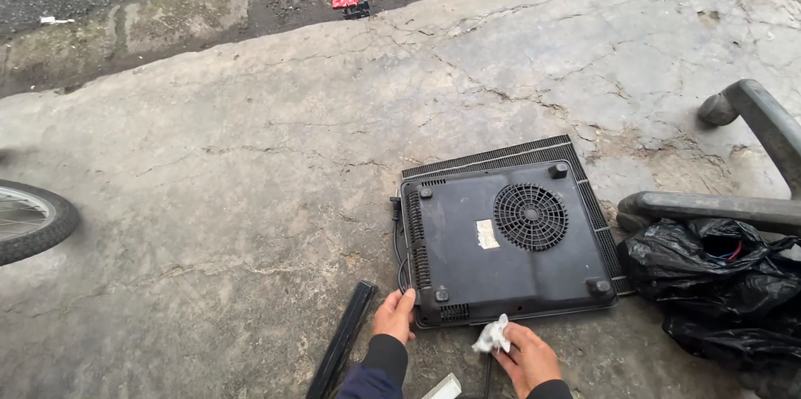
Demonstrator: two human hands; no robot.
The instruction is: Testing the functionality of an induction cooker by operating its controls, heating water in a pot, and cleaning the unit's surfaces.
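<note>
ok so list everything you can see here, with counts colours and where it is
appliance: 1, black, upside down on the concrete, fan grille up
black bar: 1, black, on the ground left of the left hand
plastic bag: 1, black, right of the appliance
metal frame: 1, grey, right edge
wheel: 1, black tyre, left edge
litter: 1, red and black, by the kerb at top
left hand: 1, touching the appliance's near left corner
right hand: 1, holding a white crumpled cloth
</note>
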